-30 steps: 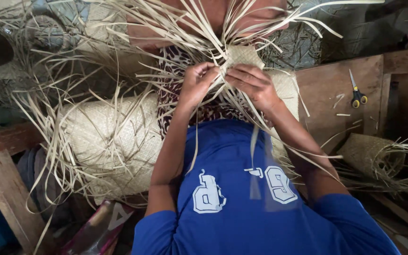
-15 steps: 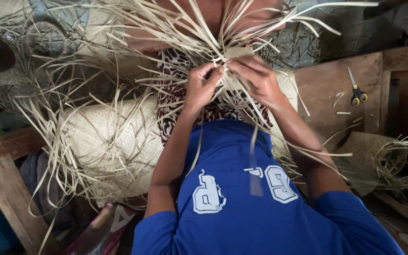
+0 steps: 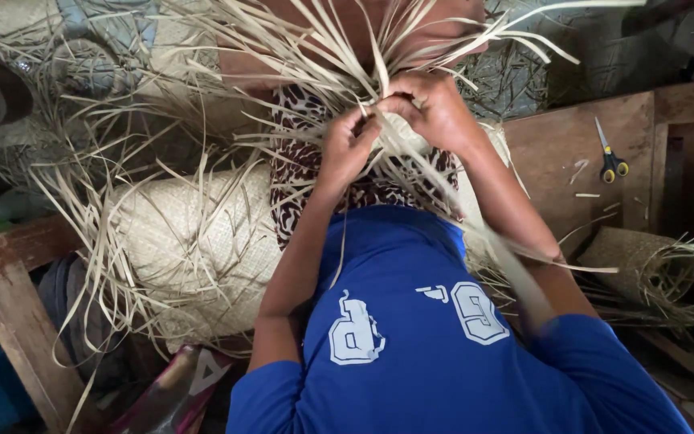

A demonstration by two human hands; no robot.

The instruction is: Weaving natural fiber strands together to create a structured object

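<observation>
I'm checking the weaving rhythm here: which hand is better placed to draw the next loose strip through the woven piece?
Probably the right hand: it sits above the woven piece, fingers pinched on a strip among the loose strips. The left hand grips the piece from below, steadying it.

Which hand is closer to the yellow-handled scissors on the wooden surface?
The right hand. It grips the pale strips just left of the wooden surface where the scissors lie. The left hand is farther off, on the right hand's far side, also in the strips.
</observation>
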